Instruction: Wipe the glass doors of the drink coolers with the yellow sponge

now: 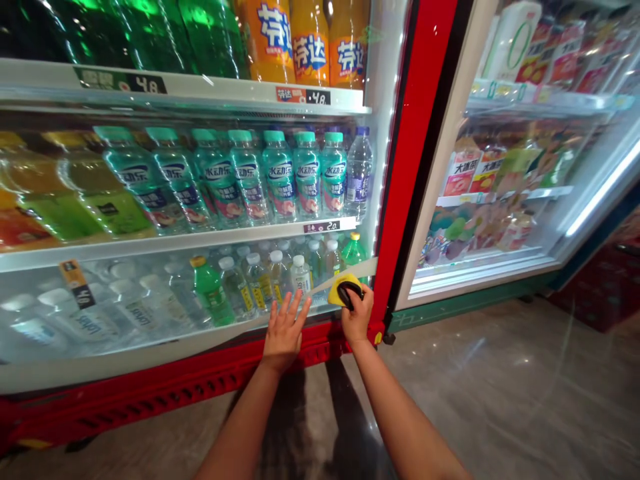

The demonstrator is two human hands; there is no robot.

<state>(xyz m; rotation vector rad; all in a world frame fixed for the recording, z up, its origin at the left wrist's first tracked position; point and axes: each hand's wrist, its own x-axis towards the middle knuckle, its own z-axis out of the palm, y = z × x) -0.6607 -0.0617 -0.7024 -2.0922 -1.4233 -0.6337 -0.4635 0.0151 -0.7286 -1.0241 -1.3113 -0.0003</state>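
Observation:
My right hand point(357, 317) grips a yellow cleaning pad with a black handle point(346, 289), like a handled scrubber. The pad sits at the lower right of the red-framed drinks cooler, apparently against its glass door. To its left, my left hand point(284, 337) lies with fingers spread near the door's lower edge, seemingly flat on the glass. Behind both hands stands the bottom row of bottles, among them a green bottle point(211, 293) and a clear white-capped bottle point(301, 275). A pale strip point(320, 279) runs across near the pad.
Teal-capped bottles point(280, 177) line the middle shelf, with orange soda bottles point(310, 47) above. A red cooler frame point(417, 133) rises at the right. Beyond it stands a second lit cooler point(500, 290) with a green base. Grey floor point(475, 387) lies below.

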